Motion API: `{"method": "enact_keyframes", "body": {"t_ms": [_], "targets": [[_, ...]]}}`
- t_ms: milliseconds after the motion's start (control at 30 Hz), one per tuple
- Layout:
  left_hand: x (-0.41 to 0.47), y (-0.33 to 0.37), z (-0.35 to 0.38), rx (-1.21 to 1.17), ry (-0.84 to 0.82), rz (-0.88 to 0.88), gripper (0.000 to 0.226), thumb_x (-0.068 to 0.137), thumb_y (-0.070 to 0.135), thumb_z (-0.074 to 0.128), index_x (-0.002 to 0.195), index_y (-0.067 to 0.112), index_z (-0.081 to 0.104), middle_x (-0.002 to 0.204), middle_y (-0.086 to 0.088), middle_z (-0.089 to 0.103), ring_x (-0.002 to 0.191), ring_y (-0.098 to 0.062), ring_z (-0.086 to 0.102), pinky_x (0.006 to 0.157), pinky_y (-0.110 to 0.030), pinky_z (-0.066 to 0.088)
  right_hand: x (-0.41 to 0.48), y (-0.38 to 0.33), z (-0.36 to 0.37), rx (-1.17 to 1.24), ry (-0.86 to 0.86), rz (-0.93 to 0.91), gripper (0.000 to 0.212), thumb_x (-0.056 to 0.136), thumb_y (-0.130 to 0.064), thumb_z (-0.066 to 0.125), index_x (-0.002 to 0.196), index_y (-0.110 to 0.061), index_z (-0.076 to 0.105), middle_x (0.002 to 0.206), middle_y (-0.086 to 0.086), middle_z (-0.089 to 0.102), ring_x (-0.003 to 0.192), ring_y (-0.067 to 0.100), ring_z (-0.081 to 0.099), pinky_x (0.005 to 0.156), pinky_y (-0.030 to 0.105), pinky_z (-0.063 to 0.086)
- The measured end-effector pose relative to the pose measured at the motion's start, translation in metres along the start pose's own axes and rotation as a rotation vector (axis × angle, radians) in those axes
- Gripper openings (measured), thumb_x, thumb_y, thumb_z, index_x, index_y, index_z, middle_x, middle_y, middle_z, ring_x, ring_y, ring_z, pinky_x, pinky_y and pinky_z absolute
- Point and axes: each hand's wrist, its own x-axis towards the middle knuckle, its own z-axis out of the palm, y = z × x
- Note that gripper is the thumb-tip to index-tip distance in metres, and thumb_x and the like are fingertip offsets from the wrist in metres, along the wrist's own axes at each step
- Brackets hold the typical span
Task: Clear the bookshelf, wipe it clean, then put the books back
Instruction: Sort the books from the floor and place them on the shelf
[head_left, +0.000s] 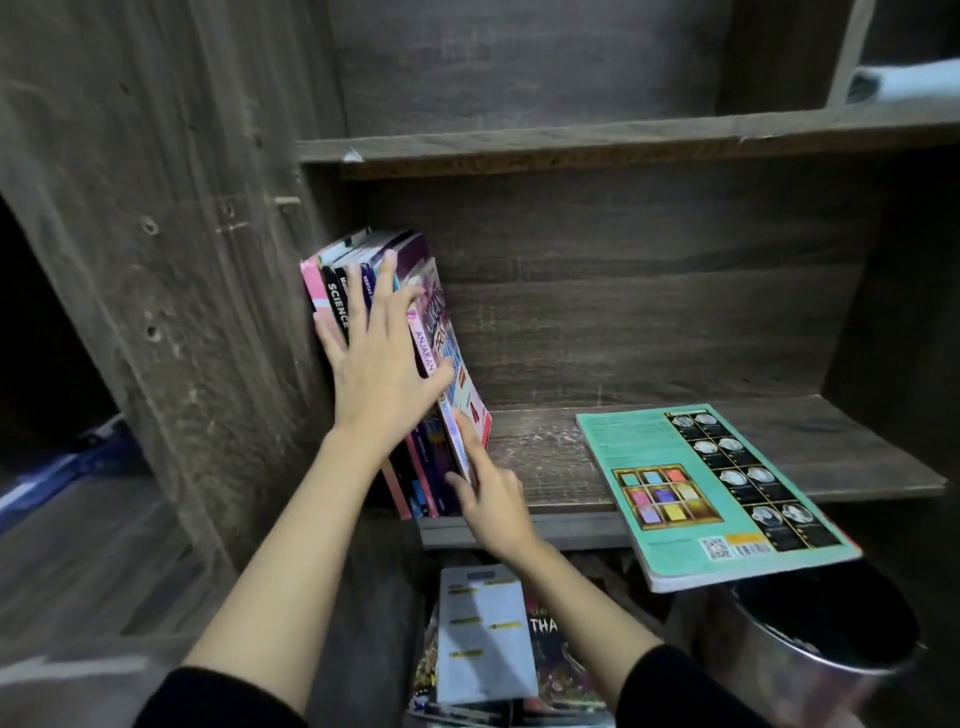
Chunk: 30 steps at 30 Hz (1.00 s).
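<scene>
Several upright books (434, 332) lean against the left wall of the dark wooden bookshelf (550, 457). My left hand (376, 353) lies flat with spread fingers across their spines and presses them. My right hand (485, 488) touches the lower front edge of the outermost book with its index finger stretched out along it. A teal book (711, 493) lies flat on the same shelf to the right and juts out over the front edge.
A stack of books (488, 634) lies on the floor below the shelf, between my arms. A round metal bin (810, 639) stands at the lower right under the teal book. A pale rolled thing (904, 78) lies on the upper shelf at the right.
</scene>
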Motion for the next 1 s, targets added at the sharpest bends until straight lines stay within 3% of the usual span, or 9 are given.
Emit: {"method": "enact_keyframes", "body": {"t_ms": [100,167,233,267,367,467,633,867,1000], "targets": [[0.000,-0.002,-0.007,0.015,-0.059,0.013,0.080,0.075,0.047,0.071,0.141,0.023,0.033,0.159,0.008,-0.008,0.145,-0.016,-0.016,0.111,-0.061,0.000,0.000,0.011,-0.012,0.079,-0.200,0.031,0.091,0.086,-0.016,0.065,0.148,-0.045,0.005,0.119,0.002,0.062,0.094,0.024,0.061,0.090,0.027,0.042],[0.002,-0.005,-0.017,0.036,-0.155,0.025,0.095,0.067,0.054,0.076,0.144,0.025,0.028,0.158,0.009,-0.013,0.144,-0.016,-0.018,0.112,-0.059,0.002,-0.007,0.020,-0.019,0.092,-0.321,0.056,0.095,0.082,-0.010,0.067,0.149,-0.044,0.009,0.139,0.000,0.050,0.122,0.013,0.049,0.102,0.021,0.035],[0.004,-0.007,-0.026,0.054,-0.222,0.025,0.103,0.062,0.050,0.081,0.146,0.027,0.025,0.158,0.010,-0.014,0.144,-0.016,-0.019,0.113,-0.058,0.006,-0.015,0.027,-0.021,0.068,-0.355,0.080,0.086,0.086,-0.007,0.064,0.149,-0.039,0.015,0.143,0.001,0.046,0.128,0.008,0.041,0.103,0.017,0.029],[0.005,-0.008,-0.028,0.065,-0.232,0.023,0.102,0.063,0.047,0.082,0.145,0.028,0.026,0.158,0.011,-0.013,0.144,-0.015,-0.018,0.114,-0.058,0.008,-0.018,0.029,-0.019,0.059,-0.351,0.106,0.082,0.088,-0.009,0.063,0.148,-0.040,0.016,0.140,0.003,0.050,0.129,0.013,0.043,0.103,0.020,0.031],[0.003,-0.009,-0.029,0.080,-0.214,0.018,0.099,0.064,0.042,0.083,0.145,0.028,0.028,0.158,0.012,-0.010,0.145,-0.015,-0.016,0.114,-0.057,0.011,-0.019,0.029,-0.014,0.035,-0.351,0.164,0.080,0.092,-0.007,0.056,0.147,-0.045,0.013,0.129,0.012,0.057,0.115,0.028,0.055,0.090,0.022,0.037],[0.002,-0.008,-0.025,0.073,-0.202,0.015,0.099,0.065,0.041,0.083,0.145,0.026,0.027,0.158,0.011,-0.011,0.145,-0.015,-0.016,0.114,-0.057,0.011,-0.015,0.027,-0.009,0.021,-0.346,0.188,0.083,0.091,0.003,0.050,0.147,-0.044,0.010,0.130,0.016,0.054,0.104,0.022,0.060,0.083,0.020,0.039],[0.001,-0.011,-0.017,0.123,-0.151,0.028,0.100,0.067,0.043,0.080,0.148,0.027,0.022,0.159,0.009,-0.012,0.145,-0.016,-0.016,0.112,-0.055,0.013,-0.007,0.025,-0.006,-0.003,-0.324,0.184,0.086,0.086,0.008,0.045,0.147,-0.041,0.009,0.122,0.016,0.058,0.090,0.023,0.060,0.083,0.034,0.047],[-0.001,-0.015,-0.008,0.171,-0.046,0.040,0.095,0.067,0.044,0.079,0.146,0.028,0.028,0.160,0.008,-0.004,0.146,-0.016,-0.008,0.109,-0.050,0.018,-0.003,0.029,0.001,0.012,-0.284,0.209,0.087,0.084,0.009,0.046,0.147,-0.039,0.011,0.124,0.015,0.058,0.095,0.024,0.061,0.084,0.041,0.054],[-0.002,-0.016,-0.004,0.169,-0.014,0.043,0.093,0.066,0.043,0.080,0.144,0.026,0.033,0.160,0.007,-0.001,0.146,-0.017,-0.005,0.107,-0.050,0.019,-0.001,0.032,0.005,0.002,-0.248,0.230,0.088,0.082,0.008,0.048,0.147,-0.040,0.014,0.116,0.017,0.063,0.092,0.023,0.064,0.084,0.037,0.052]]}}
